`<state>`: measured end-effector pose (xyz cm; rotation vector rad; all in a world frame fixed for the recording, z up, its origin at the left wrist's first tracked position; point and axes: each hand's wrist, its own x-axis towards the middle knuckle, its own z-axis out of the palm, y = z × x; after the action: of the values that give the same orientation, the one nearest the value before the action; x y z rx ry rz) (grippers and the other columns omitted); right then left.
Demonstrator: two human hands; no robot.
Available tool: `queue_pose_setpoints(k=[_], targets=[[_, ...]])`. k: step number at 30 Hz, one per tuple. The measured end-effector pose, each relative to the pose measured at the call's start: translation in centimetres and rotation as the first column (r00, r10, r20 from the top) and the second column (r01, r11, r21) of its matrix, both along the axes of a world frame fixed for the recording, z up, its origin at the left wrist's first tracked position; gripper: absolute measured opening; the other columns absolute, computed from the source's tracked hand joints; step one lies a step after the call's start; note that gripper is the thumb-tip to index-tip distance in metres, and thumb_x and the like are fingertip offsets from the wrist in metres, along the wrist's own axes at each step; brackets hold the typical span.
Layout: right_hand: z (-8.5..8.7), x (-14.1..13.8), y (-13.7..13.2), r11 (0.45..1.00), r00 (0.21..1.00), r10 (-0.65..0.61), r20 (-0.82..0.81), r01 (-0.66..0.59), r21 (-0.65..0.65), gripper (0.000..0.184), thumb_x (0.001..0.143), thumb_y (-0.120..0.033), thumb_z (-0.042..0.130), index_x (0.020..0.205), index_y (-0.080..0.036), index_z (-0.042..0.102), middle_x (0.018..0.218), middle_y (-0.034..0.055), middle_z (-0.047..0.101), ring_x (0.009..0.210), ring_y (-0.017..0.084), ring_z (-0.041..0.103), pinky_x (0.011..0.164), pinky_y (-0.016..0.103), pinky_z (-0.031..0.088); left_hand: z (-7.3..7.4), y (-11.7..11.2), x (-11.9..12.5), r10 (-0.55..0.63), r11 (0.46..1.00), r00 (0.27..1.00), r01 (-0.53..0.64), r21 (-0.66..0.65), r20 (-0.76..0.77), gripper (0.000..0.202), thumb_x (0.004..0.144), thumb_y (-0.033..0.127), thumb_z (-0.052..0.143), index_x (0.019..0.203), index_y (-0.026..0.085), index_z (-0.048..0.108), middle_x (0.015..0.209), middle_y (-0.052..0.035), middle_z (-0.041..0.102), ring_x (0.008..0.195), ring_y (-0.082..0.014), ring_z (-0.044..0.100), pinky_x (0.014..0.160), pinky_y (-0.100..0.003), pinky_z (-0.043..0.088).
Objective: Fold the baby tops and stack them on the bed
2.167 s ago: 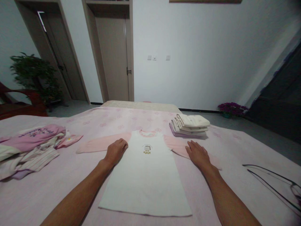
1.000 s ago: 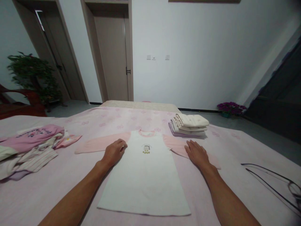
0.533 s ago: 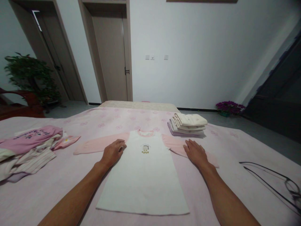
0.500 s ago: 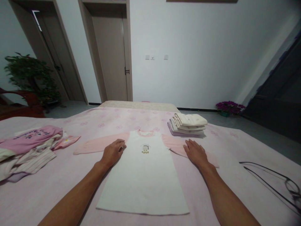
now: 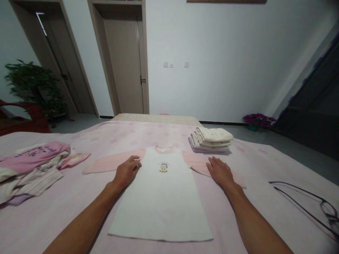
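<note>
A small white shirt with pink sleeves [image 5: 161, 197] lies spread flat, front up, on the pink bedspread [image 5: 53, 218]. My left hand [image 5: 126, 171] rests on its left shoulder where the pink sleeve joins, fingers curled loosely against the cloth. My right hand [image 5: 219, 171] lies flat on the right pink sleeve with its fingers stretched out. Neither hand lifts any cloth.
A stack of folded cream and lilac cloths [image 5: 210, 139] sits behind my right hand. A loose heap of pink and striped clothes [image 5: 34, 167] lies at the left. Eyeglasses [image 5: 327, 210] lie at the right edge. Doors, a plant [image 5: 34, 88] and flowers [image 5: 258, 120] stand beyond the bed.
Both hands have stayed on the shirt's shoulders; only the camera view has shifted slightly.
</note>
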<state>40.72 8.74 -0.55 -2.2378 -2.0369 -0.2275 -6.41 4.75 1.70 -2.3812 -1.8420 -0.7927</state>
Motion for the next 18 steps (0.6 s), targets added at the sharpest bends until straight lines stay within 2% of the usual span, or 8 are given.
queue_pose_setpoints(k=[4, 8, 14, 18], targets=[[-0.11, 0.09, 0.07, 1.000, 1.000, -0.007, -0.001, 0.007, -0.002, 0.053, 0.102, -0.043, 0.029, 0.147, -0.020, 0.045, 0.156, 0.0087, 0.040, 0.144, 0.027, 0.033, 0.117, 0.048, 0.023, -0.04, 0.03, -0.03, 0.007, 1.000, 1.000, -0.007, -0.007, 0.000, 0.015, 0.088, 0.015, 0.054, 0.089, 0.024, 0.066, 0.126, -0.0011, 0.062, 0.087, -0.0138, 0.066, 0.069, -0.024, 0.047], [-0.08, 0.05, 0.05, 1.000, 1.000, -0.003, 0.002, 0.003, -0.003, 0.053, 0.102, -0.043, 0.029, 0.147, -0.019, 0.046, 0.156, 0.0083, 0.040, 0.144, 0.028, 0.033, 0.117, 0.048, 0.024, 0.04, -0.03, 0.03, 0.021, 1.000, 1.000, -0.021, -0.016, -0.004, 0.021, 0.091, 0.017, 0.052, 0.100, 0.027, 0.068, 0.131, -0.0010, 0.060, 0.096, -0.0161, 0.066, 0.073, -0.025, 0.047], [0.03, 0.02, 0.06, 1.000, 1.000, -0.001, -0.003, 0.001, 0.001, 0.054, 0.102, -0.043, 0.028, 0.146, -0.019, 0.046, 0.156, 0.0096, 0.041, 0.144, 0.028, 0.033, 0.117, 0.049, 0.024, 0.19, -0.14, 0.14, -0.004, 1.000, 1.000, 0.004, -0.020, 0.002, 0.016, 0.086, 0.011, 0.052, 0.086, 0.023, 0.063, 0.117, -0.0006, 0.065, 0.090, -0.0149, 0.064, 0.068, -0.024, 0.044], [-0.03, 0.05, 0.08, 1.000, 1.000, -0.006, -0.001, 0.006, 0.004, 0.054, 0.102, -0.043, 0.028, 0.146, -0.019, 0.046, 0.156, 0.0088, 0.041, 0.144, 0.028, 0.033, 0.117, 0.049, 0.024, 0.01, -0.10, 0.09, 0.018, 1.000, 1.000, -0.018, -0.014, 0.012, 0.019, 0.088, 0.013, 0.053, 0.096, 0.026, 0.065, 0.125, -0.0007, 0.061, 0.092, -0.0156, 0.064, 0.070, -0.024, 0.045]])
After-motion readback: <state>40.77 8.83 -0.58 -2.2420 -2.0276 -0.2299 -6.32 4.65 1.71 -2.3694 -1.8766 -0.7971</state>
